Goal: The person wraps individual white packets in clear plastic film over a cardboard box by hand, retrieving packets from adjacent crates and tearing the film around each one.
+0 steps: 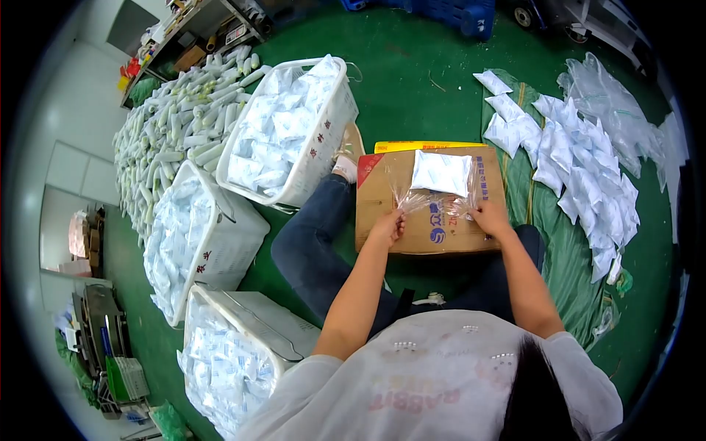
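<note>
- Clock directions: taken from the middle of the carton.
- Carton (371, 202): one, brown, printed, in front of the seated person; a strip of yellow box (426, 145) shows along its 12 o'clock edge.
- Bag (406, 197): one, clear film, over the carton, drawn out between both hands.
- Pack (441, 171): one, white, at 12 o'clock on the carton; whether inside the bag or against it, cannot tell.
- Left hand (393, 226): at 8 o'clock, fingers curled tight on the bag's gathered film.
- Right hand (489, 218): at 4 o'clock, grasping the bag's other side; fingertips partly hidden.
- Loose packs (592, 176): a spread pile, 2 to 4 o'clock, mostly on a green sheet (522, 202).
- Clear sheet (614, 110): crumpled, 2 o'clock, beside the loose packs.
- Tubs: three, white, filled with bluish-white packs; first (344, 110) at 10 o'clock, second (239, 239) at 9, third (272, 316) at 8.
- Rolls (173, 140): pale, heaped, between 9 and 10 o'clock, behind the tubs.
- Blue crate (474, 18): 12 o'clock, far edge of the floor.
</note>
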`<action>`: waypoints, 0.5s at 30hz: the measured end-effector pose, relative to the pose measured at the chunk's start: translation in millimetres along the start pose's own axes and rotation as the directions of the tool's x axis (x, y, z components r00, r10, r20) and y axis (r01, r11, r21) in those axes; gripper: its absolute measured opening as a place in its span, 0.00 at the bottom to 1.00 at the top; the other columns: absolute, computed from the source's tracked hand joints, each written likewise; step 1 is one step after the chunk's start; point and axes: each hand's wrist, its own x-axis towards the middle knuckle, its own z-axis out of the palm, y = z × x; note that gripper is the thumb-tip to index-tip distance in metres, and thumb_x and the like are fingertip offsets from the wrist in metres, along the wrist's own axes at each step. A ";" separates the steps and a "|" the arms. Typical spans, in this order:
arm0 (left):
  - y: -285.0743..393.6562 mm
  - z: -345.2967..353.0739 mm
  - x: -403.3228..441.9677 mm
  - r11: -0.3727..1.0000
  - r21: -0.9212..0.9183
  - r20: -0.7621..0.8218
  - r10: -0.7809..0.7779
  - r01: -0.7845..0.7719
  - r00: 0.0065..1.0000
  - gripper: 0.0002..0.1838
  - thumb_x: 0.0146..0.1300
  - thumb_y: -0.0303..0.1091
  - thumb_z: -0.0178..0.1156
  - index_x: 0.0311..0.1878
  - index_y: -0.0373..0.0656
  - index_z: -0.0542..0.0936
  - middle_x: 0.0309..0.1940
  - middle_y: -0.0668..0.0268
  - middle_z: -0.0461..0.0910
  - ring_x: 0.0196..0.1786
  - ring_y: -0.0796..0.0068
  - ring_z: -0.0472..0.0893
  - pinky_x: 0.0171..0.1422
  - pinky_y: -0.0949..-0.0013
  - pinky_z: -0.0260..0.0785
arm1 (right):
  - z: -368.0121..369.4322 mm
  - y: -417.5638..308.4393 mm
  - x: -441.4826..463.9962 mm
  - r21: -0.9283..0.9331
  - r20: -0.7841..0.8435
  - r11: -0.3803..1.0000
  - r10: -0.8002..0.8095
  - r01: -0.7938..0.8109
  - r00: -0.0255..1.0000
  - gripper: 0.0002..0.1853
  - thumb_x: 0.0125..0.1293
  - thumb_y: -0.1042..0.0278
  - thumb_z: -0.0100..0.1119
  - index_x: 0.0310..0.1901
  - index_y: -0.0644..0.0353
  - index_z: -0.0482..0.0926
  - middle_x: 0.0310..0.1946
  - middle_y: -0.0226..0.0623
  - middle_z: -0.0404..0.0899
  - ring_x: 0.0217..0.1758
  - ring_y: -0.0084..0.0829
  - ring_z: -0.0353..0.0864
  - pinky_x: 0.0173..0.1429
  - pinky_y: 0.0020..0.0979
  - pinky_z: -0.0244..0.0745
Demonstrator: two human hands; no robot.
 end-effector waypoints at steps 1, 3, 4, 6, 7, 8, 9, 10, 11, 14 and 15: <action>2.7 -2.3 -5.9 0.998 0.048 -0.031 0.032 -0.031 0.999 0.10 0.71 0.39 0.59 0.35 0.45 0.78 0.23 0.72 0.75 0.23 0.80 0.73 0.24 0.76 0.66 | -5.5 5.9 0.2 0.160 0.155 0.985 0.036 -0.061 0.987 0.18 0.69 0.53 0.60 0.32 0.62 0.82 0.22 0.40 0.80 0.24 0.36 0.81 0.31 0.39 0.75; 0.5 -15.8 -28.9 0.989 0.098 -0.087 0.116 -0.107 0.989 0.09 0.72 0.37 0.58 0.37 0.43 0.78 0.25 0.70 0.77 0.23 0.80 0.74 0.24 0.75 0.67 | -30.3 31.7 -28.5 0.641 0.183 0.761 -0.027 -0.098 0.983 0.12 0.71 0.61 0.57 0.31 0.57 0.75 0.16 0.24 0.67 0.13 0.20 0.62 0.18 0.26 0.55; -0.6 -22.5 -43.7 0.982 0.124 -0.113 0.159 -0.145 0.981 0.09 0.72 0.37 0.57 0.37 0.42 0.78 0.25 0.68 0.78 0.23 0.79 0.74 0.24 0.75 0.67 | -52.9 25.9 -54.8 0.727 0.178 0.678 -0.042 -0.103 0.983 0.12 0.72 0.63 0.56 0.29 0.56 0.74 0.17 0.24 0.66 0.15 0.18 0.62 0.18 0.24 0.53; 1.9 -21.5 -103.3 0.975 0.104 -0.138 0.209 -0.195 0.968 0.09 0.73 0.36 0.56 0.39 0.40 0.78 0.27 0.65 0.81 0.23 0.79 0.75 0.26 0.77 0.68 | -67.3 52.3 -94.9 0.756 0.231 0.634 -0.027 -0.162 0.973 0.14 0.72 0.63 0.57 0.27 0.54 0.70 0.17 0.23 0.62 0.14 0.18 0.60 0.17 0.23 0.54; -1.0 -22.7 -135.9 0.967 0.108 -0.140 0.243 -0.229 0.960 0.09 0.73 0.36 0.57 0.40 0.39 0.77 0.27 0.65 0.81 0.24 0.79 0.76 0.26 0.77 0.68 | -71.3 60.2 -118.1 0.773 0.249 0.602 0.003 -0.201 0.968 0.14 0.71 0.62 0.58 0.27 0.53 0.71 0.17 0.24 0.62 0.14 0.18 0.60 0.17 0.23 0.55; -5.9 -24.2 -164.5 0.958 0.111 -0.140 0.279 -0.265 0.950 0.10 0.73 0.37 0.58 0.41 0.39 0.77 0.28 0.64 0.81 0.24 0.79 0.76 0.26 0.77 0.68 | -75.6 63.0 -141.2 0.800 0.244 0.565 -0.002 -0.200 0.970 0.14 0.71 0.62 0.59 0.27 0.54 0.71 0.17 0.24 0.62 0.14 0.18 0.60 0.17 0.23 0.55; -14.8 -27.0 -186.2 0.959 0.132 -0.163 0.272 -0.252 0.948 0.10 0.73 0.36 0.58 0.41 0.39 0.77 0.28 0.64 0.81 0.24 0.79 0.76 0.27 0.76 0.68 | -78.6 62.0 -161.1 0.836 0.215 0.515 0.014 -0.191 0.977 0.14 0.71 0.62 0.59 0.28 0.53 0.70 0.17 0.24 0.64 0.17 0.20 0.66 0.21 0.24 0.62; -22.4 -27.6 -203.1 0.958 0.152 -0.187 0.269 -0.242 0.945 0.09 0.73 0.36 0.58 0.42 0.39 0.77 0.28 0.64 0.81 0.24 0.78 0.76 0.28 0.76 0.69 | -79.8 55.7 -172.4 0.845 0.144 0.514 0.041 -0.144 0.989 0.13 0.71 0.63 0.58 0.28 0.55 0.71 0.21 0.27 0.68 0.23 0.23 0.71 0.28 0.25 0.67; -25.0 -20.9 -213.9 0.969 0.095 -0.189 0.244 -0.229 0.951 0.08 0.74 0.35 0.58 0.41 0.39 0.77 0.28 0.65 0.81 0.26 0.79 0.77 0.32 0.75 0.71 | -76.7 44.9 -179.2 0.854 0.072 0.510 0.069 -0.097 0.995 0.13 0.71 0.65 0.58 0.28 0.57 0.72 0.24 0.30 0.73 0.29 0.25 0.76 0.35 0.26 0.71; -2.2 31.0 -201.5 0.889 0.085 -0.028 0.453 -0.450 0.891 0.09 0.73 0.34 0.59 0.45 0.37 0.80 0.38 0.67 0.81 0.42 0.78 0.79 0.53 0.73 0.71 | -70.9 -7.7 -139.2 0.515 -0.275 0.773 -0.259 0.370 0.926 0.12 0.69 0.70 0.60 0.28 0.66 0.76 0.45 0.39 0.79 0.49 0.29 0.77 0.53 0.28 0.69; 9.9 56.2 -185.3 0.883 0.057 0.009 0.466 -0.466 0.885 0.09 0.73 0.32 0.59 0.48 0.35 0.80 0.42 0.67 0.82 0.47 0.79 0.78 0.56 0.75 0.69 | -62.1 -24.7 -117.5 0.472 -0.319 0.812 -0.204 0.342 0.925 0.10 0.69 0.70 0.61 0.33 0.68 0.79 0.42 0.37 0.80 0.45 0.28 0.78 0.52 0.27 0.70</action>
